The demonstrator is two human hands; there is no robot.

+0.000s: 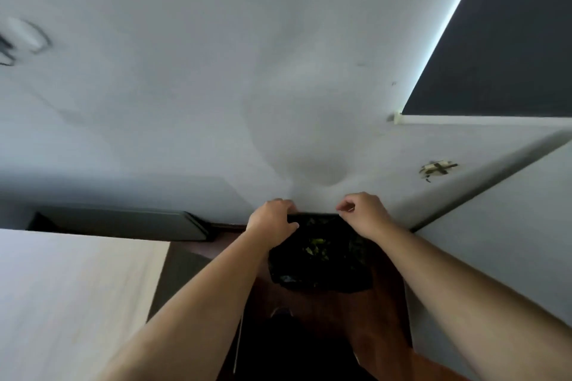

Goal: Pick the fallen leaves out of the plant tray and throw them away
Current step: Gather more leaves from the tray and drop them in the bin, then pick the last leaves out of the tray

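Observation:
A black rubbish bag [322, 275] sits low against the wall, its mouth held wide. Several yellow-green leaves [315, 246] lie inside it. My left hand [272, 219] grips the far rim of the bag at its left corner. My right hand [360, 212] pinches the same rim at its right corner. The rim is stretched straight between the two hands. The plant tray is not in view.
A pale wooden tabletop [71, 297] fills the lower left. A dark flat object [123, 223] lies behind it along the grey wall. Brown wooden floor [380, 312] shows under the bag. A white panel [510, 226] stands to the right.

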